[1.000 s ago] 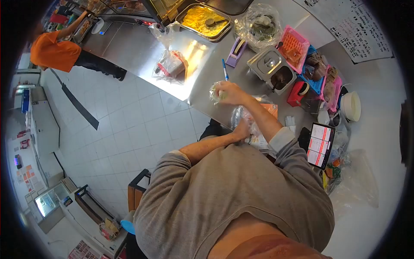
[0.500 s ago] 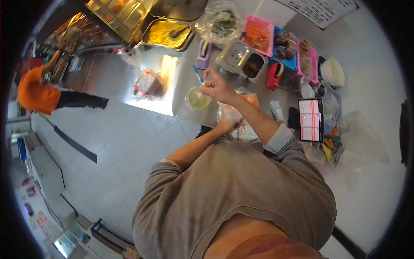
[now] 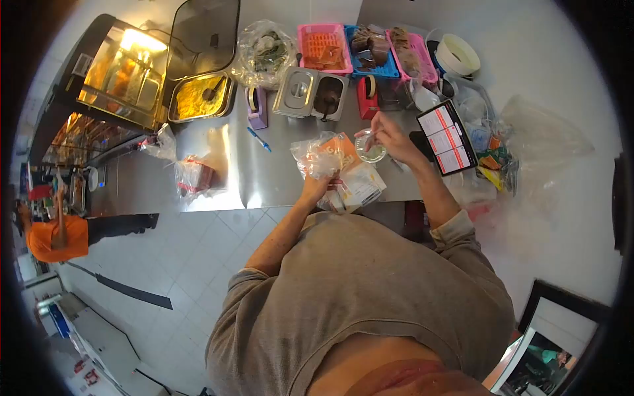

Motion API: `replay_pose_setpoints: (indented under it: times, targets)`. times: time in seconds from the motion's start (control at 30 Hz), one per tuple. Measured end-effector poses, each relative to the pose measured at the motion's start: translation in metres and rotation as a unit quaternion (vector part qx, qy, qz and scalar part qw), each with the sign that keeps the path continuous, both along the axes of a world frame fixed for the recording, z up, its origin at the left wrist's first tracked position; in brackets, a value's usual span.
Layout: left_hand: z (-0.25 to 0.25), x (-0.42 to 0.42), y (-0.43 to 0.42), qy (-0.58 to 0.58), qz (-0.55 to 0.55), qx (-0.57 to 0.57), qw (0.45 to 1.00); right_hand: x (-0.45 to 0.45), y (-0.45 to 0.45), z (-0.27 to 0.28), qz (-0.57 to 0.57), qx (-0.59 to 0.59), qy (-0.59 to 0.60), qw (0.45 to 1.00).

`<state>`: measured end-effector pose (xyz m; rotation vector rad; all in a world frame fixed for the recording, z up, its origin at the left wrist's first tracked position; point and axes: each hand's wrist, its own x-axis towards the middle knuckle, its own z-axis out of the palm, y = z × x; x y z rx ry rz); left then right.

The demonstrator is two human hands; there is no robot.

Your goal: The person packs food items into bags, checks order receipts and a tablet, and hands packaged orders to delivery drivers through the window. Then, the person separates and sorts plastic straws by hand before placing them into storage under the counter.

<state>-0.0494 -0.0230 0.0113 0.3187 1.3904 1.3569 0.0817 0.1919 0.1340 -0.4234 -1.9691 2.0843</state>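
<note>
My left hand [image 3: 317, 188] is closed on a clear plastic bag [image 3: 321, 162] near the counter's front edge. Under and beside the bag lie an orange and white printed packet [image 3: 340, 148] and a white printed paper [image 3: 362, 187]. Bent over a small round clear container [image 3: 370, 146] with pale green contents, my right hand [image 3: 389, 137] has its fingers pinched at the rim. To the left, a blue pen [image 3: 259, 139] lies on the steel counter. A tablet [image 3: 447, 138] showing red and white panels stands right of my right hand.
Along the back are a tray of yellow food [image 3: 193, 99], a purple tape dispenser [image 3: 256, 109], a steel container [image 3: 295, 92], a red dispenser [image 3: 368, 99] and a pink basket [image 3: 323, 33]. A bagged red package [image 3: 193, 175] lies left. A person in orange [image 3: 63, 237] stands far left.
The view has turned right. My right hand has moved from the pen's side to beside the tablet, and the round container is now right of the packet. My left hand still holds the bag.
</note>
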Motion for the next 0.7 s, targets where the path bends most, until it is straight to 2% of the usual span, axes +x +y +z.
replay_pose_setpoints:
  times: [0.03, 0.07, 0.2, 0.3, 0.4, 0.5, 0.57, 0.67, 0.7]
  targets:
    - [0.004, 0.0, 0.001, -0.002, -0.003, -0.009, 1.0, 0.008, 0.008, -0.035, -0.027, 0.061, -0.028, 0.997]
    - [0.006, 0.0, 0.002, -0.004, -0.005, -0.018, 1.0, 0.014, 0.003, -0.041, -0.034, 0.052, -0.049, 0.997]
    - [-0.008, -0.001, 0.002, 0.029, -0.012, 0.026, 0.999, 0.028, 0.006, -0.056, -0.117, -0.062, -0.058, 0.99]
    - [-0.002, 0.001, 0.006, 0.048, -0.014, 0.05, 0.998, 0.021, 0.002, -0.066, -0.048, 0.105, -0.014, 0.993]
    - [0.001, -0.001, 0.01, 0.05, -0.03, 0.05, 0.997, 0.013, -0.003, -0.065, 0.041, 0.34, -0.093, 0.935]
    - [-0.004, -0.002, 0.007, 0.034, -0.035, 0.053, 0.997, 0.005, -0.017, -0.068, 0.122, 0.433, -0.16, 0.878]
    - [-0.006, -0.002, 0.007, 0.009, -0.019, 0.043, 0.999, 0.0, -0.027, -0.069, 0.105, 0.481, -0.189, 0.849]
    - [0.019, -0.007, 0.011, -0.001, -0.065, -0.047, 0.997, -0.011, -0.046, -0.081, 0.093, 0.537, -0.232, 0.806]
    - [0.018, -0.009, 0.01, -0.024, -0.062, -0.04, 0.997, -0.016, -0.051, -0.084, 0.09, 0.554, -0.245, 0.791]
